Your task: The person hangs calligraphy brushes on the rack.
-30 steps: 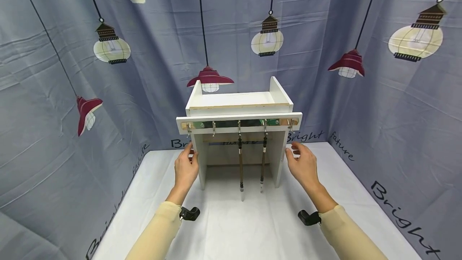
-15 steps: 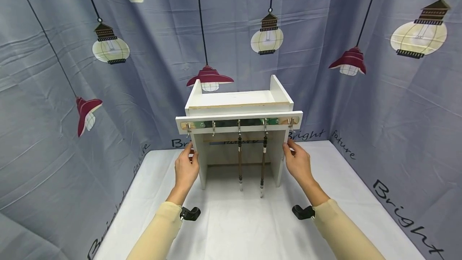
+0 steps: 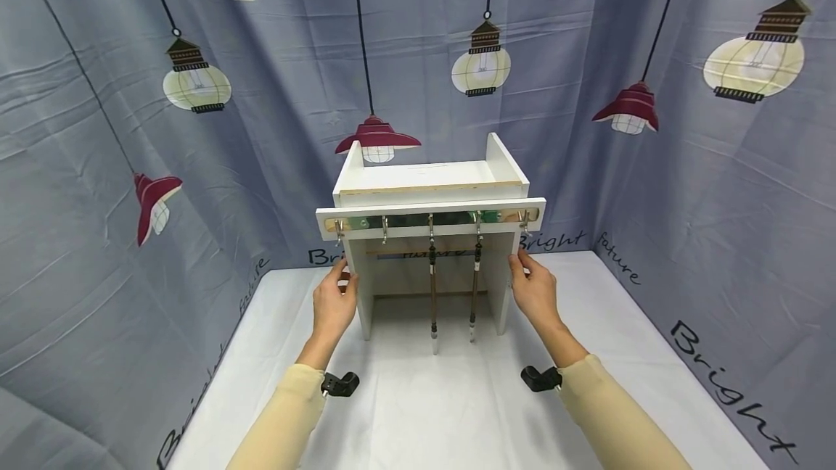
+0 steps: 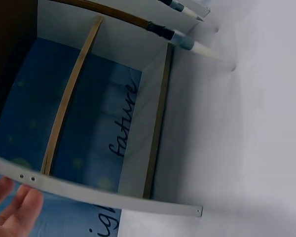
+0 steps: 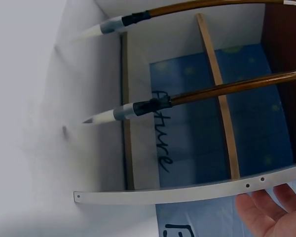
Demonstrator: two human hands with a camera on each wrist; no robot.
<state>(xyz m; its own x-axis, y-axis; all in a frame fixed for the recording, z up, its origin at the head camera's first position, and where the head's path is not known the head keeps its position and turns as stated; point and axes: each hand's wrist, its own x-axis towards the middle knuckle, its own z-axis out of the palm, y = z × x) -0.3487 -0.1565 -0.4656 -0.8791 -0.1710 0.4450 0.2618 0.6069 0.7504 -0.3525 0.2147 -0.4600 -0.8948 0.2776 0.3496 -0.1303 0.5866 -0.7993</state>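
A white wooden rack [image 3: 418,199] stands upright with a hook rail [image 3: 326,225] across its front. Two calligraphy brushes hang tip down from its middle hooks: the left brush [image 3: 433,289] and the right brush [image 3: 474,289]. My left hand [image 3: 333,303] touches the outside of the left side panel [image 4: 113,199], fingers loosely bent. On the opposite side, my right hand [image 3: 535,292] has its fingertips against the right side panel [image 5: 187,193]. Both pale brush tips show in the right wrist view, hanging over the white cloth.
White cloth [image 3: 424,412] covers the table beneath the rack. Grey-blue curtains [image 3: 274,129] printed with lamps and writing surround it on the back and both sides. Inside the rack, a thin wooden crossbar [image 5: 219,94] runs between the panels. Several metal hooks line the rail.
My right hand has moved left, up to the right side panel. My left hand stays at the left panel. Both brushes swing slightly on their hooks.
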